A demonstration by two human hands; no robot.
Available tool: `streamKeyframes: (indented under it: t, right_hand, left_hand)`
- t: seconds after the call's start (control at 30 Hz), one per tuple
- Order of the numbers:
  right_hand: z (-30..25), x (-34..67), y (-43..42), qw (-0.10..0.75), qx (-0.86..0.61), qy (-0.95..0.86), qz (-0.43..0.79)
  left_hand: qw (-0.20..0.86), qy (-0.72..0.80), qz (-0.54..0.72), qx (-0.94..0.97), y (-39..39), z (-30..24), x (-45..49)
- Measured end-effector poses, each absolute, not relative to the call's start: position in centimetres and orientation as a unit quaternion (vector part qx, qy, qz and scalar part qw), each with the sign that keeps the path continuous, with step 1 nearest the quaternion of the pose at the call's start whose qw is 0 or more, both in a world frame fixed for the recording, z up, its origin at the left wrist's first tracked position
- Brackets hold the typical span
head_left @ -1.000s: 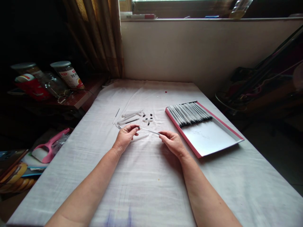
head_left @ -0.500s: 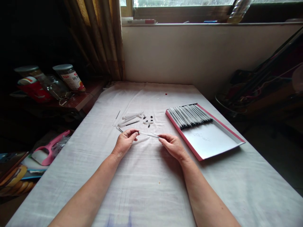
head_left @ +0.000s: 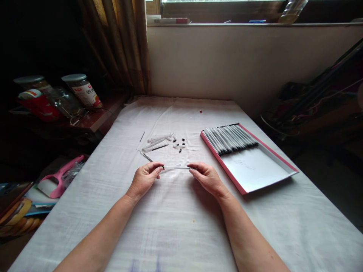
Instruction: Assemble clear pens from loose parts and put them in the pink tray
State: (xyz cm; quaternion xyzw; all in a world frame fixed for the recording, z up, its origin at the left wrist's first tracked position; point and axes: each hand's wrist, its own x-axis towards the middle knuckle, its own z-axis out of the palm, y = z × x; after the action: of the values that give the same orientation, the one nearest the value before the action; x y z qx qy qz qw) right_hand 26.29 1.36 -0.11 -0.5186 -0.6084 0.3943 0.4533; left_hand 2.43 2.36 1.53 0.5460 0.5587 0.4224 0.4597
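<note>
A slim whitish pen (head_left: pixel 176 167) stretches level between my hands above the cloth. My left hand (head_left: pixel 145 177) pinches its dark left end, and my right hand (head_left: pixel 206 176) grips the other end between thumb and fingers. Fingertips cover both ends. Beyond the hands lie loose clear pen barrels (head_left: pixel 157 140), thin dark refills (head_left: pixel 160 147) and several small black plugs (head_left: pixel 180 150). To the right, a shallow red-edged box lid (head_left: pixel 241 174) holds a row of pens (head_left: pixel 230 138) with black ends along its far half.
A white cloth covers the table (head_left: pixel 170 234). Off its left edge are pink-handled scissors (head_left: pixel 60 179) and a side table with jars (head_left: pixel 85 92). A tiny red piece (head_left: pixel 200 112) lies far back. The wall and windowsill (head_left: pixel 221 25) rise behind.
My left hand has moved slightly down and left, and the pen has come from a slant to nearly level. The whole view has shifted a little. Both hands keep their hold.
</note>
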Motion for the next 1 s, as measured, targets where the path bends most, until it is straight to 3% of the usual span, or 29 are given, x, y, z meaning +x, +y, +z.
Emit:
streamKeyframes:
  t: [0.4,0.6,1.0]
  right_hand:
    - [-0.26,25.50,0.95,0.415,-0.558,-0.624,0.357]
    - [0.05,25.41,0.84,0.440,-0.540,-0.567,0.439]
    - [-0.06,25.94,0.90,0.382,-0.563,-0.568,0.463]
  left_hand:
    - [0.484,0.551,0.413,0.540,1.77,1.26,2.11]
    - [0.491,0.550,0.416,0.532,1.74,1.26,1.85]
    - [0.505,0.560,0.405,0.518,1.86,1.19,1.60]
